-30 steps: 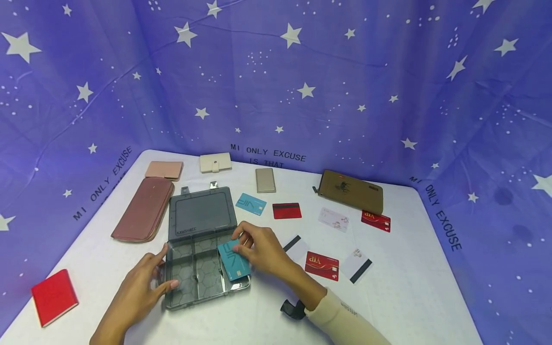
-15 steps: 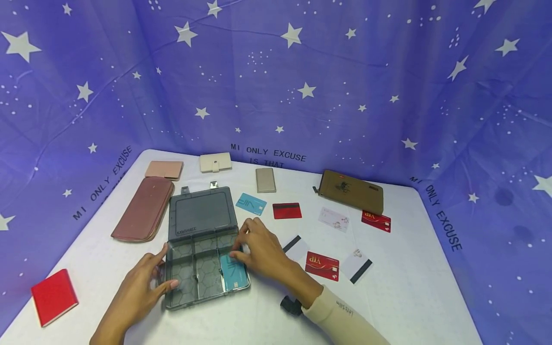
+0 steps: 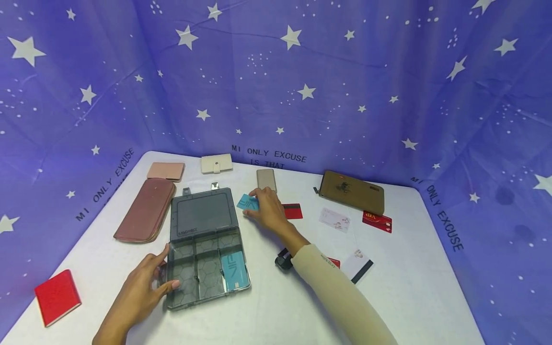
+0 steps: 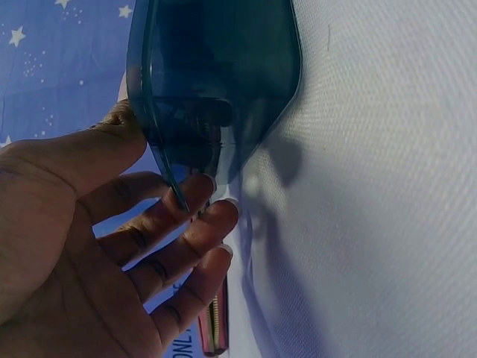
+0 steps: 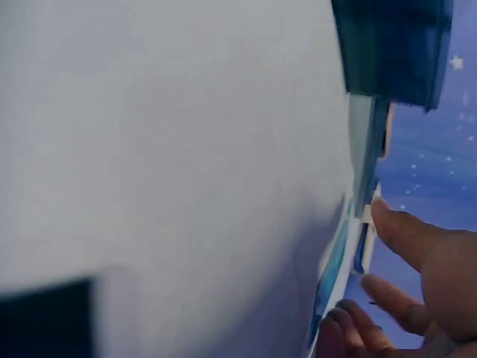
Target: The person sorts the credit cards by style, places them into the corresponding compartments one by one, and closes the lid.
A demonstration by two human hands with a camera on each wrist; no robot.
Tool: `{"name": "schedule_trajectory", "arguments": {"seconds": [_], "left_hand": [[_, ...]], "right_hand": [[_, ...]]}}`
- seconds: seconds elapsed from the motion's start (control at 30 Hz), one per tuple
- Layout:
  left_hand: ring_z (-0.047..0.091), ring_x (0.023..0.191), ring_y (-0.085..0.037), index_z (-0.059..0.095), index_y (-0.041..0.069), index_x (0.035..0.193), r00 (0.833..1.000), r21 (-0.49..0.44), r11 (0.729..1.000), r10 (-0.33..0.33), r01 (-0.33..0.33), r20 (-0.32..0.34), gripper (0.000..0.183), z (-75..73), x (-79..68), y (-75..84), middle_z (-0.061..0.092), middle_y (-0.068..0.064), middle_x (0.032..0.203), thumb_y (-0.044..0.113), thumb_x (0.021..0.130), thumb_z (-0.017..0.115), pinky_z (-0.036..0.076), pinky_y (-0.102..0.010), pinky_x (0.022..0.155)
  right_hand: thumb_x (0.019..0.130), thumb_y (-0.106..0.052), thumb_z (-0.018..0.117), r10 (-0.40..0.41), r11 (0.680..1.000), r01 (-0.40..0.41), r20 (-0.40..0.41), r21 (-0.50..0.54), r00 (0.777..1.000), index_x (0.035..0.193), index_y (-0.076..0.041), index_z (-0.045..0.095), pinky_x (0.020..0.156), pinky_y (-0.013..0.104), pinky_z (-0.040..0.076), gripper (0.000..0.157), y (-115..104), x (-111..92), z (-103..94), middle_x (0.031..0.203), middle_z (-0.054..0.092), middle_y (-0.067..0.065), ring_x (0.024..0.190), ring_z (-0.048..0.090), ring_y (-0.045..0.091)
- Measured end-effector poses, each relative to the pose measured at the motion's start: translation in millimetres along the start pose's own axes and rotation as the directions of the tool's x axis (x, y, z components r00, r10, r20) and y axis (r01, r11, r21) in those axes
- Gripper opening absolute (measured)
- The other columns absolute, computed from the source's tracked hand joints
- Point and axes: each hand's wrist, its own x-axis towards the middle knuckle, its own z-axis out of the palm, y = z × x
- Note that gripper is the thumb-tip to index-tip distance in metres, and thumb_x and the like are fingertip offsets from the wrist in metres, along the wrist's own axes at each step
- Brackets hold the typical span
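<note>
My left hand (image 3: pixel 140 282) holds the left side of a grey see-through compartment box (image 3: pixel 202 213), whose lid lies back. In the left wrist view the thumb is on the wall of the box (image 4: pixel 216 60), and the fingers reach round its corner. One blue VIP card (image 3: pixel 235 273) lies in the right front compartment. My right hand (image 3: pixel 269 211) is over a second blue card (image 3: pixel 247 202) behind the box, partly hiding it. In the right wrist view, thumb and fingers (image 5: pixel 402 306) are spread apart, close to the card (image 5: pixel 332 265) on the table.
Right of the box lie a red striped card (image 3: pixel 294 211), pale cards (image 3: pixel 334 219) and red VIP cards (image 3: pixel 377 221). Behind are a brown zip wallet (image 3: pixel 351 191) and beige holders (image 3: pixel 217 164). A mauve wallet (image 3: pixel 145 210) and red notebook (image 3: pixel 58 297) sit left.
My right hand has let go of one blue card, now flat in the right front compartment, and moved back to the other blue card. My left hand stays on the box.
</note>
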Motion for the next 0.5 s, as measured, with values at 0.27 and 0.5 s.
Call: {"name": "schedule_trajectory", "arguments": {"seconds": [0.27, 0.5], "left_hand": [[0.045, 0.08, -0.005, 0.044, 0.003, 0.149, 1.0, -0.001, 1.0, 0.012, -0.012, -0.012, 0.086, 3.2, 0.4, -1.0, 0.056, 0.002, 0.105, 0.031, 0.078, 0.084, 0.042, -0.029, 0.071], [0.045, 0.08, -0.005, 0.044, 0.003, 0.149, 1.0, 0.011, 1.0, 0.008, -0.008, -0.014, 0.086, 1.3, 0.7, -0.8, 0.056, 0.002, 0.104, 0.03, 0.078, 0.084, 0.042, -0.03, 0.071]], "right_hand": [[0.077, -0.035, 0.087, 0.119, 0.99, -0.116, 0.036, -0.085, 0.992, 0.117, -0.009, 0.064, 0.078, 0.033, 0.045, 0.053, -3.2, 13.9, 6.4, 0.106, 0.052, 0.008, 0.092, 0.048, 0.02], [0.08, -0.023, 0.085, 0.073, 0.997, -0.074, -0.017, -0.033, 0.997, 0.103, -0.015, 0.062, 0.078, 0.035, 0.048, 0.033, -4.8, 10.4, 0.4, 0.095, 0.06, 0.001, 0.089, 0.056, 0.018]]}}
